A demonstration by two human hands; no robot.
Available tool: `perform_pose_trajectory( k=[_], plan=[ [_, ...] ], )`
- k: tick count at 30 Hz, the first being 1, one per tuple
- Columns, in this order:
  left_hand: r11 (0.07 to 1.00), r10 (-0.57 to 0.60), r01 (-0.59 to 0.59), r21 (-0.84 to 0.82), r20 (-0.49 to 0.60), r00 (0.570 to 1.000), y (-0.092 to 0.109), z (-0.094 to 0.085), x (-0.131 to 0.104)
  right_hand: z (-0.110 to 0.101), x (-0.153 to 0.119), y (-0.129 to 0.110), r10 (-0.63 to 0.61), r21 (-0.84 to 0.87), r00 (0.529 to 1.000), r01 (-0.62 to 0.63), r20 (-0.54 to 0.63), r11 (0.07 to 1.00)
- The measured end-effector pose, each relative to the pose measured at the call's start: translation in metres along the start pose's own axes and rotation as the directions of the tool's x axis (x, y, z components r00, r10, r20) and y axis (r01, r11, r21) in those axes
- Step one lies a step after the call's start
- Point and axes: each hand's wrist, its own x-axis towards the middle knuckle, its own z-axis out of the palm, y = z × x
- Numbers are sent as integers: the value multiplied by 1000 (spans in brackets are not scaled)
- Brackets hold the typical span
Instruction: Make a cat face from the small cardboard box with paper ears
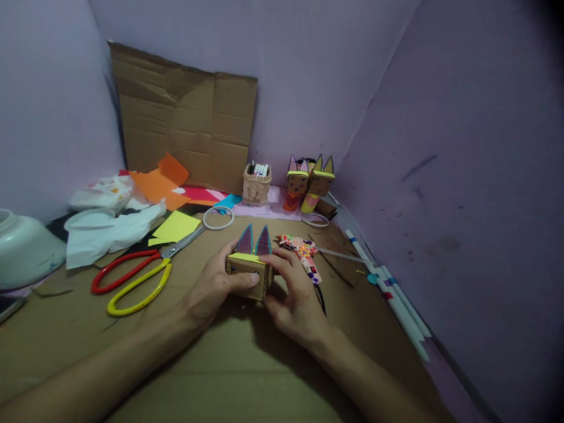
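Observation:
Between my two hands is a small cardboard box head (240, 276) with a yellow strip along its top edge and two pointed purple ears outlined in blue. A dark eye shows on its front face. My left hand (220, 282) is closed round its left side, the thumb lying across the front. On the right side, my right hand (291, 291) grips it, fingertips at the top edge and thumb low by the corner. Just behind lies a colourful patterned piece (304, 252). The box's underside and back are hidden.
Scissors (165, 258) with red and yellow handles lie left, beside yellow paper (176, 226) and crumpled white tissue (114, 232). A pen holder (256, 187) and two finished-looking eared cardboard figures (311, 182) stand at the back. White tubes (399, 305) run along the right wall; a bowl (26, 249) sits far left.

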Motion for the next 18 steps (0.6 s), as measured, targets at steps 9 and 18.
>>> perform_pose_trajectory(
  k=[9, 18],
  plan=[
    [999, -29, 28, -23, -48, 998, 1, 4, -2, 0, -2, -2, -11, -28, 1000, 11, 9, 1000],
    [998, -53, 50, -40, -69, 996, 5, 6, -5, -1, -2, -1, -24, -26, 1000, 24, 19, 999]
  ],
)
